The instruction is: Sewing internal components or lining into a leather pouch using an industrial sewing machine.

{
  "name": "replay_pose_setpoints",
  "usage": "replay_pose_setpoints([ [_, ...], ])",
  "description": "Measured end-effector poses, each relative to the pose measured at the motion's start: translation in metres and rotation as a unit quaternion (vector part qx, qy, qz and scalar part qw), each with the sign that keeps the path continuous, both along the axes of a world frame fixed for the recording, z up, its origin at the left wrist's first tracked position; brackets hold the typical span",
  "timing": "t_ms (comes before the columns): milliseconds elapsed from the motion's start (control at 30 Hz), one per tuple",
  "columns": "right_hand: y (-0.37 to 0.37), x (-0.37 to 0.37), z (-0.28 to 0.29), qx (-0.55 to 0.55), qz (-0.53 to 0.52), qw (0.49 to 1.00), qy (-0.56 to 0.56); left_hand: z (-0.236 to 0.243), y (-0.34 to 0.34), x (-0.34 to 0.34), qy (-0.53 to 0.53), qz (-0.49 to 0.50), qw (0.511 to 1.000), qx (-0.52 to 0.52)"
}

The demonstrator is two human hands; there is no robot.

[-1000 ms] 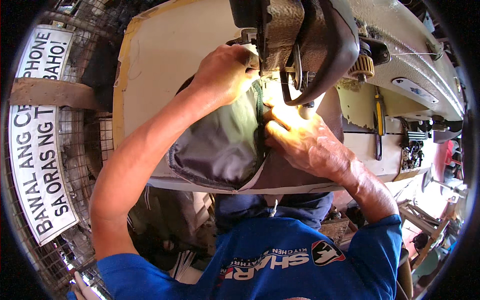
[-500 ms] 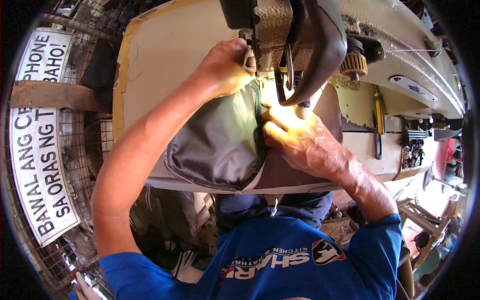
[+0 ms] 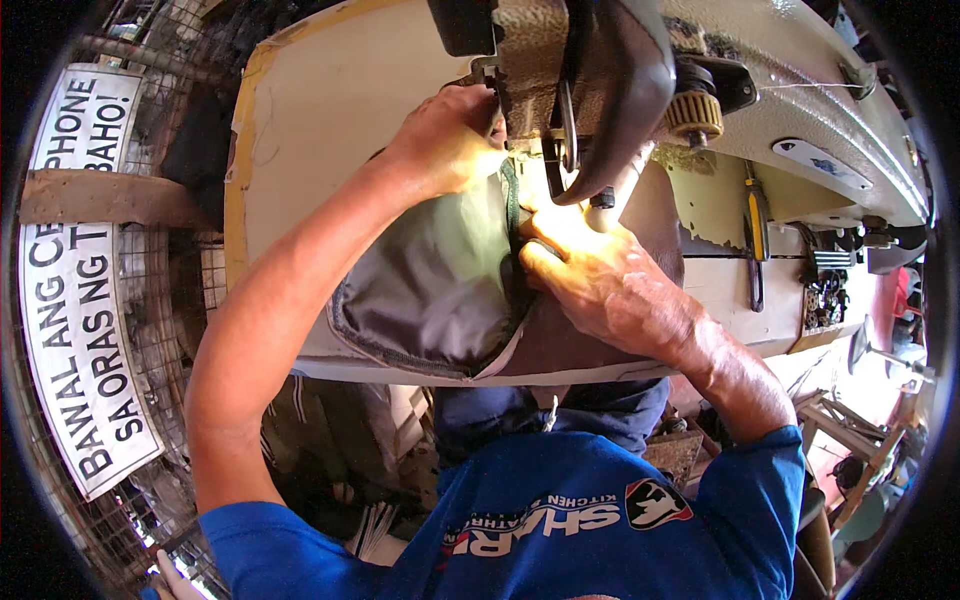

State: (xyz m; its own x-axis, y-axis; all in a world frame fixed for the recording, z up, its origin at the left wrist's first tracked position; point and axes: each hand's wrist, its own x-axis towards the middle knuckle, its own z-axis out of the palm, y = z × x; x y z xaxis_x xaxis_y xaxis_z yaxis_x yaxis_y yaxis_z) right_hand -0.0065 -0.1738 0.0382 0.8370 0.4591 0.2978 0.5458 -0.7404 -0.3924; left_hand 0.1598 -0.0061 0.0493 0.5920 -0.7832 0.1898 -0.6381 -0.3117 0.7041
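Observation:
A shiny dark grey fabric panel (image 3: 430, 280) with a green-and-pink edging lies on the sewing machine bed, its far end under the machine head (image 3: 535, 75). My left hand (image 3: 450, 140) is closed on the panel's far part, left of the needle area; the machine head hides some fingertips. On the panel's right edge, my right hand (image 3: 610, 275) has its fingers curled and pinched, close below the presser area. Smooth brown material (image 3: 580, 335) lies under my right hand and reaches to its right. A lamp brightens the cloth between both hands.
The pale table (image 3: 310, 120) has a taped left edge. A yellow-and-black screwdriver (image 3: 756, 225) lies right of the machine work area, near small metal parts (image 3: 828, 295). A wire mesh wall with white signs (image 3: 85, 360) stands at left.
The whole view has shifted slightly, with the machine head now a little further left. Both hands keep nearly the same hold, and the fabric shows little movement.

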Motion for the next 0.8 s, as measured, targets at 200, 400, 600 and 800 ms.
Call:
replay_pose_setpoints([
  [200, 0.0, 0.001, -0.003, -0.003, -0.005, 1.0, -0.009, -0.001, -0.003, -0.002, 0.016, -0.049, 0.998, -0.028],
  [400, 0.0, 0.0, 0.0, -0.051, 0.006, 0.998, 0.039, -0.023, 0.004, 0.013, -0.108, 0.002, 0.994, 0.005],
  [600, 0.003, -0.001, 0.004, -0.049, 0.01, 0.998, 0.027, -0.025, 0.025, 0.016, -0.133, 0.005, 0.985, 0.108],
  [800, 0.0, 0.001, -0.002, -0.02, 0.003, 1.0, 0.023, -0.004, 0.009, 0.005, -0.046, 0.026, 0.989, 0.136],
])
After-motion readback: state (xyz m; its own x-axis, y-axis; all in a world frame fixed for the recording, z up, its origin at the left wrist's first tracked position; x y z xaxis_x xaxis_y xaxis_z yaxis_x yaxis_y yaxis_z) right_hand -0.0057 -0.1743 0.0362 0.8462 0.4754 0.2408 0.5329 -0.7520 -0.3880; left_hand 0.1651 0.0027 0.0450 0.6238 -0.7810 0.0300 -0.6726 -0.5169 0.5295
